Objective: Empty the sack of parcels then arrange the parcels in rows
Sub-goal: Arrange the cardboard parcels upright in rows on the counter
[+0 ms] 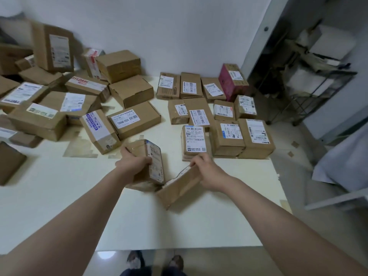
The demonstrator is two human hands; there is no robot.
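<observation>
My left hand (133, 162) grips a brown cardboard parcel (148, 156) with a white label, held on edge above the white table (59, 196). My right hand (207, 172) holds the top end of a second brown parcel (179, 188), tilted, its lower end near the table and touching the first parcel. At the back right, several labelled parcels lie in neat rows (209, 112), the nearest one (194, 142) just beyond my right hand. A loose heap of parcels (65, 100) covers the back left. No sack is in view.
A pink box (233, 80) stands at the far end of the rows against the wall. A metal rack (310, 76) with white items stands right of the table. One brown box (10, 162) sits at the left edge. My feet show below the table's front edge.
</observation>
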